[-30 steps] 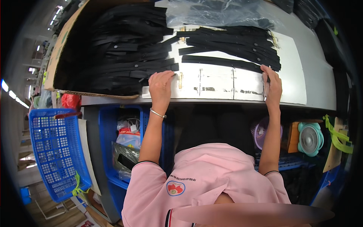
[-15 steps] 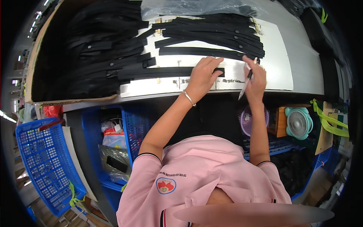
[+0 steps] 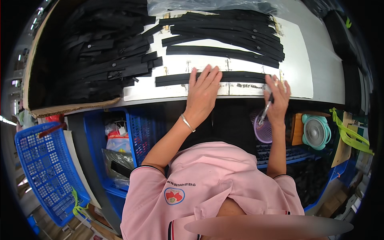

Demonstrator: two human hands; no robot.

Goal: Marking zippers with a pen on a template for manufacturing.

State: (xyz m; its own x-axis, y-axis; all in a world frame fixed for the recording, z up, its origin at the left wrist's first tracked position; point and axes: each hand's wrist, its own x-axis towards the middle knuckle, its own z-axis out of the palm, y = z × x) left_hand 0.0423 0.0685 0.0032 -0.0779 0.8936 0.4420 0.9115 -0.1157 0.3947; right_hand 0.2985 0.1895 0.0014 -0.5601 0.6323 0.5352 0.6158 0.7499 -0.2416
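Observation:
A black fabric strip (image 3: pixel 244 76) lies lengthwise across the marked white board (image 3: pixel 298 82), near its front edge. My left hand (image 3: pixel 203 89) rests flat on the strip's middle with fingers spread. At the strip's right end are the fingertips of my right hand (image 3: pixel 278 99), which also keeps a pen (image 3: pixel 265 112) tucked in the palm, pointing down toward me. Beyond my hands, another black strip (image 3: pixel 216 52) lies alone. Farther back is a layered bundle of similar strips (image 3: pixel 224 29), some with small round grey spots.
At the left, a cardboard box (image 3: pixel 76 105) holds a heap of black strips (image 3: pixel 92 68). Clear plastic sheeting (image 3: pixel 224 5) lies along the far side. Below the tabletop are a blue basket (image 3: pixel 48 168), a purple basket (image 3: pixel 262 132) and a small teal fan (image 3: pixel 316 132).
The near strip has shifted right, away from the heap, and now lies separately. My left hand has flattened onto it. My right hand has come down to its right end, the pen turning in its grip.

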